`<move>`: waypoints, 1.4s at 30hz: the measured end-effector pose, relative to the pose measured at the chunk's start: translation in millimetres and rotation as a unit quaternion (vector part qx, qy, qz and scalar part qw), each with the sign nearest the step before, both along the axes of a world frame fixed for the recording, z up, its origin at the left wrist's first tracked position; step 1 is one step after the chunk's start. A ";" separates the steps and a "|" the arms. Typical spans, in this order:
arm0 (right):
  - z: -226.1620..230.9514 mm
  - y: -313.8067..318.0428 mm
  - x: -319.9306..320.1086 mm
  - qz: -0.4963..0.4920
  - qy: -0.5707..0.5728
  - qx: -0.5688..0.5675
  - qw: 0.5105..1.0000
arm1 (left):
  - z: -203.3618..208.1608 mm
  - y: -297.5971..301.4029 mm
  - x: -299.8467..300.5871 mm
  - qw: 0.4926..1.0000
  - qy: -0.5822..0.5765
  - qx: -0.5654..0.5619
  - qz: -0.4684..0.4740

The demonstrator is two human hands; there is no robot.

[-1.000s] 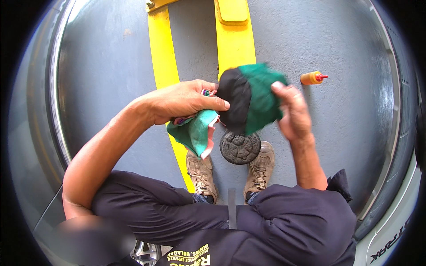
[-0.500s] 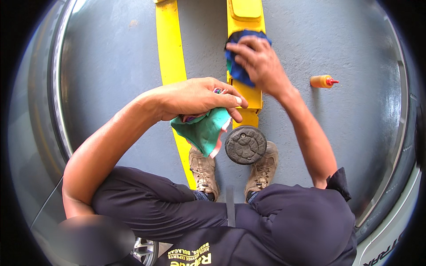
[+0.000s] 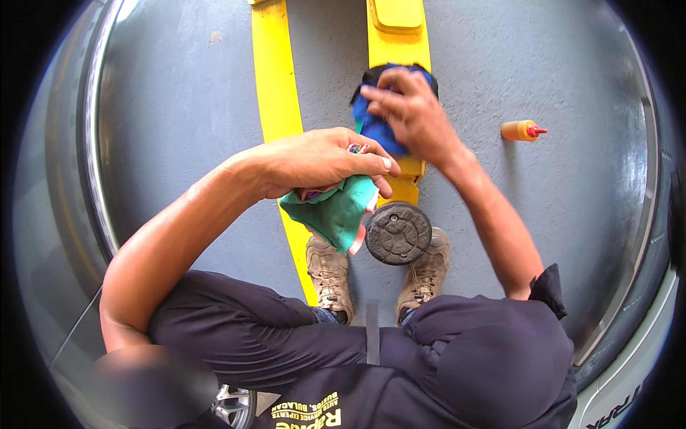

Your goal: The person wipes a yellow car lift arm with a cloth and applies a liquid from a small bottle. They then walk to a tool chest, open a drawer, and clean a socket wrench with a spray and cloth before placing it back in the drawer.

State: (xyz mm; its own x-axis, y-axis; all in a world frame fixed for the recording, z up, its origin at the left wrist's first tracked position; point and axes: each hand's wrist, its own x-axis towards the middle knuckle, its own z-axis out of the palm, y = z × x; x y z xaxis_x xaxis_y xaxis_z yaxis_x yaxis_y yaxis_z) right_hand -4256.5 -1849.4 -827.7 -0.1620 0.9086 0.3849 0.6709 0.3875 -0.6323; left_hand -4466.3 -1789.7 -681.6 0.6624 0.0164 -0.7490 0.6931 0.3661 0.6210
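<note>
My right hand (image 3: 414, 118) presses a dark blue rag (image 3: 379, 132) onto the top of a yellow steel lift arm (image 3: 396, 46). Some fingers are bent and a little smeared by motion. Bunched in my left hand (image 3: 332, 157) is a green rag (image 3: 332, 211) with multicoloured and pinkish edges, hanging below the palm. That hand is above the near part of the arm, just left of the blue rag. A round black rubber pad (image 3: 398, 233) caps the arm's near end, in front of my shoes.
On the grey floor (image 3: 471, 193) to the right lies an amber squeeze bottle (image 3: 520, 131) with a red nozzle. A yellow painted stripe (image 3: 275, 79) runs along the left. Vehicle bodies curve along both sides. My brown shoes (image 3: 329, 275) stand close behind the pad.
My right hand and the blue rag have slid toward me along the yellow arm. The left hand with the green rag has hardly moved.
</note>
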 end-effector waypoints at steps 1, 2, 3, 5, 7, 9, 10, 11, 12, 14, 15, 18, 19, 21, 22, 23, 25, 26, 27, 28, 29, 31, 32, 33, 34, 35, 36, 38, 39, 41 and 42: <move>-3.9 20.3 8.9 -0.010 -0.004 0.048 0.999 | 0.3 -1.5 -0.6 1.000 0.004 0.001 -0.001; -11.7 42.3 21.2 -0.041 -0.039 0.061 0.997 | 3.2 -0.9 0.7 1.000 0.009 0.001 -0.004; -17.2 59.7 30.2 -0.069 -0.074 0.074 0.992 | 7.6 -0.8 1.8 1.000 0.013 0.001 -0.005; -12.1 77.7 30.3 -0.108 -0.049 0.080 0.990 | 10.8 -2.2 0.4 1.000 0.018 0.001 0.000; -13.9 68.4 24.6 -0.098 -0.059 0.084 0.990 | 12.3 -2.1 -4.9 1.000 0.020 0.006 0.011; -4.8 36.1 11.6 -0.069 -0.029 0.059 0.995 | 8.5 0.5 -9.9 1.000 0.009 0.012 0.017; -3.6 16.3 1.1 -0.056 -0.039 0.058 0.996 | 6.5 1.0 -11.4 1.000 0.005 0.015 0.018; 0.0 -4.3 -8.0 -0.043 -0.028 0.028 0.998 | 4.4 2.4 -11.7 1.000 0.004 0.014 0.021; 1.0 -14.1 -9.6 -0.037 -0.035 0.038 0.998 | 5.7 2.7 -12.0 1.000 0.005 0.014 0.026; -0.8 -19.4 -3.2 -0.017 -0.023 0.034 0.999 | 7.1 0.6 -10.3 0.999 0.019 0.020 0.036; -2.9 -9.5 4.6 -0.003 -0.003 0.024 1.000 | 6.3 0.2 -9.1 0.999 0.021 0.027 0.033; -17.3 33.5 34.2 -0.088 -0.001 0.066 0.994 | 8.7 -2.1 -5.0 0.999 0.027 0.021 0.029; -16.7 44.4 40.9 -0.124 -0.023 0.075 0.989 | 8.4 -1.4 -5.3 0.999 0.027 0.028 0.026; -23.1 47.5 43.5 -0.135 -0.064 0.076 0.986 | 5.5 -0.5 -9.7 0.999 0.026 0.039 0.018; -26.2 47.3 44.9 -0.141 -0.084 0.077 0.983 | 4.5 1.3 -11.5 0.999 0.018 0.044 0.018; -21.0 39.0 35.4 -0.146 -0.108 0.069 0.981 | 2.2 2.6 -16.3 0.999 0.014 0.046 0.024; 1.8 1.7 7.1 -0.156 -0.156 0.054 0.974 | 0.7 4.7 -23.1 0.998 0.014 0.049 0.035; -3.8 -17.6 2.6 -0.143 -0.160 0.043 0.976 | 1.2 7.3 -22.9 0.998 0.016 0.049 0.035; -1.4 -33.7 -2.4 -0.133 -0.155 0.034 0.978 | 1.2 8.2 -24.7 0.998 0.022 0.048 0.039; -2.6 -44.9 -2.3 -0.128 -0.150 0.030 0.980 | -1.4 10.8 -25.6 0.995 0.039 0.087 0.010; -5.5 -56.9 0.6 -0.127 -0.146 0.026 0.981 | -7.6 12.3 -28.7 0.992 0.028 0.122 -0.011; -17.7 -79.9 8.3 -0.149 -0.078 0.014 0.986 | -20.7 17.1 -39.1 0.980 0.007 0.194 -0.052; -25.5 -94.5 14.7 -0.165 -0.046 0.008 0.985 | -22.9 23.1 -39.5 0.971 0.008 0.217 -0.102; -32.0 -109.5 20.9 -0.198 -0.046 -0.013 0.979 | -25.1 26.6 -44.0 0.953 0.026 0.258 -0.155; -38.4 -125.9 28.8 -0.231 -0.045 -0.035 0.971 | -28.6 30.5 -48.7 0.931 0.044 0.297 -0.207; -43.8 -142.8 36.0 -0.262 -0.045 -0.056 0.962 | -33.2 33.4 -55.2 0.905 0.061 0.334 -0.257; -45.4 -159.8 41.8 -0.268 -0.045 -0.098 0.957 | -43.3 35.2 -63.0 0.859 0.068 0.395 -0.320; -57.1 -193.3 60.1 -0.263 -0.064 -0.164 0.949 | -62.7 40.6 -64.8 0.856 0.122 0.379 -0.330; -64.9 -206.7 76.7 -0.273 -0.037 -0.167 0.947 | -70.9 42.8 -63.2 0.853 0.149 0.371 -0.337; -60.5 -202.7 89.4 -0.455 0.129 -0.168 0.865 | -98.9 34.4 -85.6 0.850 0.134 0.370 -0.350; -56.8 -202.1 104.7 -0.502 0.104 -0.144 0.847 | -112.0 29.5 -87.8 0.831 0.132 0.371 -0.392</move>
State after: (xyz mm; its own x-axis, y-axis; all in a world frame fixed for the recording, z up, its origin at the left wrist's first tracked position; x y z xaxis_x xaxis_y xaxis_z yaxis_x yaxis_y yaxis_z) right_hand -4151.8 -2051.5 -884.5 0.7910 0.6098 0.0490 0.4336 -0.5024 -0.7481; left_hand -4554.1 -1760.2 -793.6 0.5010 0.1806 -0.8464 0.6863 -0.6787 0.2615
